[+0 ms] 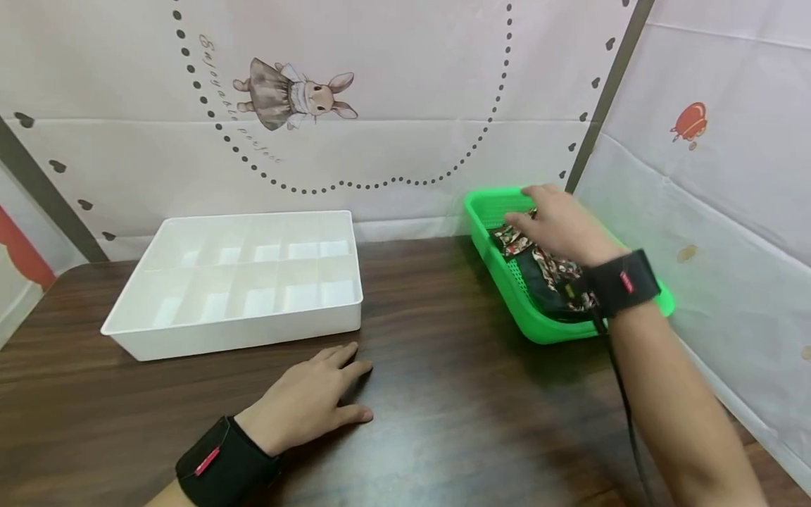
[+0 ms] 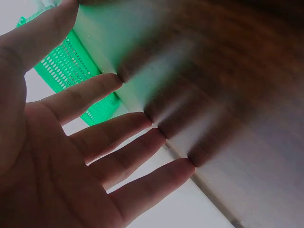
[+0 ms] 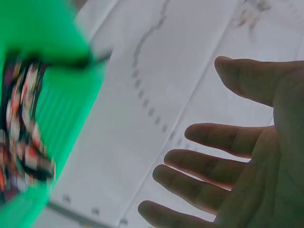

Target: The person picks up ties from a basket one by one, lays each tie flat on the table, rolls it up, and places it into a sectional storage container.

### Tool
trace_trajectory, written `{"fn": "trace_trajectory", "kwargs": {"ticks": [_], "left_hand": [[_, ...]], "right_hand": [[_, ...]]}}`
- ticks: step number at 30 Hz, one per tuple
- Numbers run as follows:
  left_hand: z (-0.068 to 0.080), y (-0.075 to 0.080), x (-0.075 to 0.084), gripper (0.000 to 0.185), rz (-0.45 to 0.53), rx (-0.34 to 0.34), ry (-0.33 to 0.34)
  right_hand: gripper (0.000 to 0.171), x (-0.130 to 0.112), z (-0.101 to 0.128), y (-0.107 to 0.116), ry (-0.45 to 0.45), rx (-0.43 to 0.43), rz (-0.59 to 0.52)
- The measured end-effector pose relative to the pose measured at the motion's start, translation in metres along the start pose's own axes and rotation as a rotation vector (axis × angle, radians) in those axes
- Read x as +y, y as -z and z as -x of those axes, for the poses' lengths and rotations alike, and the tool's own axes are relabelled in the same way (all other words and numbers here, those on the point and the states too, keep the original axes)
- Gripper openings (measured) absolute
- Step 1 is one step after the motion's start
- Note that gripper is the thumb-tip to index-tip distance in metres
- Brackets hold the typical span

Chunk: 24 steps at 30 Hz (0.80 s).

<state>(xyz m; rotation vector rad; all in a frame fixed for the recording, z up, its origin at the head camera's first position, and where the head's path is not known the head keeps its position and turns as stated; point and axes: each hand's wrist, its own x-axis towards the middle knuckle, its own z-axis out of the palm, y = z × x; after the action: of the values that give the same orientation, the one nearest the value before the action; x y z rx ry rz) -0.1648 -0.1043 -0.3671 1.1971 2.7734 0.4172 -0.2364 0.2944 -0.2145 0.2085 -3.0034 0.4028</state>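
My right hand [image 1: 560,222] hovers over the green basket [image 1: 516,303], fingers spread and nothing held, as the right wrist view also shows. Inside the basket lie dark cloth items with a floral pattern [image 1: 557,271], partly hidden under the hand and wrist; in the right wrist view the patterned cloth [image 3: 21,118] is blurred. My left hand [image 1: 310,394] rests with its fingertips on the brown table, just in front of the white divided box [image 1: 247,338]. Its fingers are extended and apart, with nothing in the palm [image 2: 52,166].
The white box on the left has two rows of compartments. Behind the dark wood table [image 1: 418,394] hangs a white printed cloth [image 1: 405,84] with a rabbit figure, and another white sheet [image 1: 716,211] closes off the right side. A black cable [image 1: 624,394] trails from the right wristband.
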Motion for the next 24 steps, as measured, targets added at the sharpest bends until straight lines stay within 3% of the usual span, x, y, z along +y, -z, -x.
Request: {"fn": "trace_trajectory", "kwargs": {"ticks": [4, 7, 12, 19, 24], "left_hand": [[0.000, 0.000, 0.001, 0.067, -0.021, 0.012, 0.009], [-0.002, 0.000, 0.002, 0.066, -0.025, 0.018, 0.010], [-0.002, -0.002, 0.003, 0.065, 0.009, 0.001, 0.022], [0.001, -0.005, 0.005, 0.064, 0.021, 0.000, 0.020], [0.001, -0.001, 0.005, 0.064, 0.006, 0.011, 0.008]], "right_hand": [[0.075, 0.031, -0.023, 0.022, -0.031, -0.036, 0.059], [0.067, 0.055, -0.037, 0.025, -0.065, -0.060, 0.129], [0.058, 0.089, -0.057, 0.000, -0.105, -0.087, 0.165], [0.020, 0.119, -0.066, -0.033, -0.150, -0.052, 0.108], [0.020, 0.129, -0.072, -0.038, -0.144, -0.059, 0.085]]}}
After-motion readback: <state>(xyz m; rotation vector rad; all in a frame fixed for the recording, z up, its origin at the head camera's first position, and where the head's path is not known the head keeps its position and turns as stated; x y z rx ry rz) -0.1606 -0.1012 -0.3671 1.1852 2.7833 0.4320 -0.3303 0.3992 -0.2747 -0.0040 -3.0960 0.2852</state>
